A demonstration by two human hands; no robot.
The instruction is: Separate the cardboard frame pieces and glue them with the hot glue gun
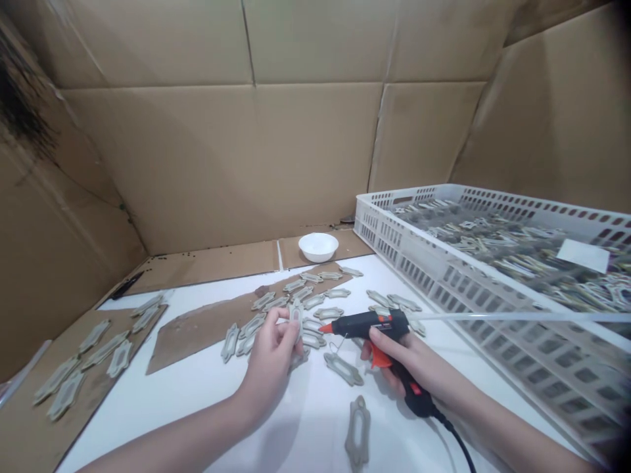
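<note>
My left hand (276,345) pinches a small grey frame-shaped piece (296,315) with pointed ends, holding it upright over the white table. In my right hand (401,358) is a black hot glue gun (367,323), gripped by its handle, with fingers by the orange trigger. Its orange nozzle points left, a short gap from the held piece. A long clear glue stick (493,316) sticks out of the gun's back. Below the nozzle lies another grey frame piece (344,369), and one more (357,430) is nearer to me.
Several like pieces lie around a brown cardboard strip (197,332) and on a cardboard sheet (29,430) at left. A white bowl (318,247) stands at the back. The white plastic crate (419,259) on the right holds many pieces. Cardboard walls (221,164) enclose the table; a black cord (456,437) trails from the gun.
</note>
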